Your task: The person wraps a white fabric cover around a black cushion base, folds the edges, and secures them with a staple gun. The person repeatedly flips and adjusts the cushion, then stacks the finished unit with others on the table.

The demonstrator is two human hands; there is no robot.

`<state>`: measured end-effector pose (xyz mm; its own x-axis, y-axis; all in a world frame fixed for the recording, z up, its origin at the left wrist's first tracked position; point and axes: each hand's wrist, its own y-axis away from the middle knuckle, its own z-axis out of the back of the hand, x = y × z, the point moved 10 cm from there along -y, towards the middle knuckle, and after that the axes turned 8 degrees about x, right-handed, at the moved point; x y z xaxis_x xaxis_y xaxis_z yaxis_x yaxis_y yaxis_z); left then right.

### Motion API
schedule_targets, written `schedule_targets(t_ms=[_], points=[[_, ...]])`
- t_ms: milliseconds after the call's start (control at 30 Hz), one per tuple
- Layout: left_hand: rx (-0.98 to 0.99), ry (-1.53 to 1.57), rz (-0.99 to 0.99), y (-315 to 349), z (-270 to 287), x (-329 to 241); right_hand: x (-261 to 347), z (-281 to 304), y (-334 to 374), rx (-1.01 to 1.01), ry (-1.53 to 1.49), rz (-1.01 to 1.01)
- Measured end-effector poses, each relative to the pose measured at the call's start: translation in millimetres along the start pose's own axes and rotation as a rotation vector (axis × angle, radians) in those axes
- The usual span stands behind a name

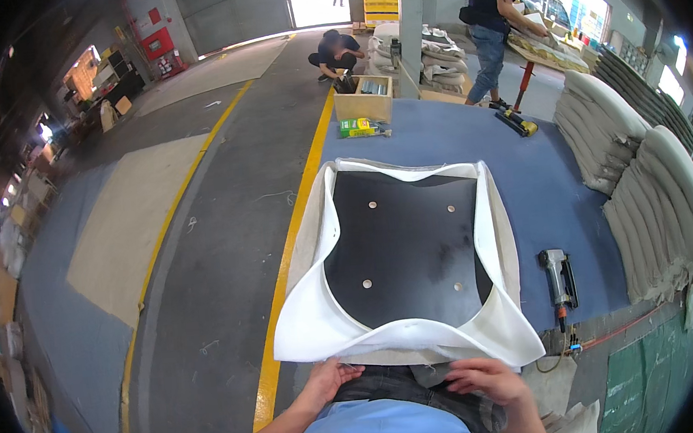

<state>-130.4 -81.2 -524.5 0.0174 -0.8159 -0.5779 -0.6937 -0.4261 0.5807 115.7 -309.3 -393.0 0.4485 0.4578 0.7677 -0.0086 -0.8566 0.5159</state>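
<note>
In front of me lies a seat-like panel: a black board [405, 236] with several drilled holes, set in white foam padding [310, 317] whose edges curl up around it. Light grey fabric [504, 228] shows beneath the foam and sticks out past it. My left hand [332, 380] is at the near edge, its thumb and fingers closed on the fabric there. Close to the near right corner, my right hand [489, 379] has its fingers apart and seems to hold nothing. A grey and black air staple gun [559, 281] rests on the table, right of the panel.
The blue-grey table [429, 133] carries a green and yellow packet [358, 128], a wooden box [364, 105] and a second, yellow-black staple gun [515, 120]. Stacked padded covers [659, 208] line its right side. One person [337, 53] crouches ahead; another [494, 26] stands at the far right.
</note>
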Motion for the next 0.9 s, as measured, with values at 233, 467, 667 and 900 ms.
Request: schedule_targets(t_ms=[233,467,667,900], points=[[-0.075,0.227,0.092,-7,15,14,99,183,140,-0.721,-0.175,0.787],[-0.144,0.236,-0.154,11,55,-41,-61,255,44,-0.929,-0.244,0.435],[-0.28,0.272,-0.27,23,80,-70,-63,233,42,-0.796,-0.479,0.625],[-0.266,0.247,-0.312,12,84,-79,-70,196,34,-0.79,-0.307,0.478]])
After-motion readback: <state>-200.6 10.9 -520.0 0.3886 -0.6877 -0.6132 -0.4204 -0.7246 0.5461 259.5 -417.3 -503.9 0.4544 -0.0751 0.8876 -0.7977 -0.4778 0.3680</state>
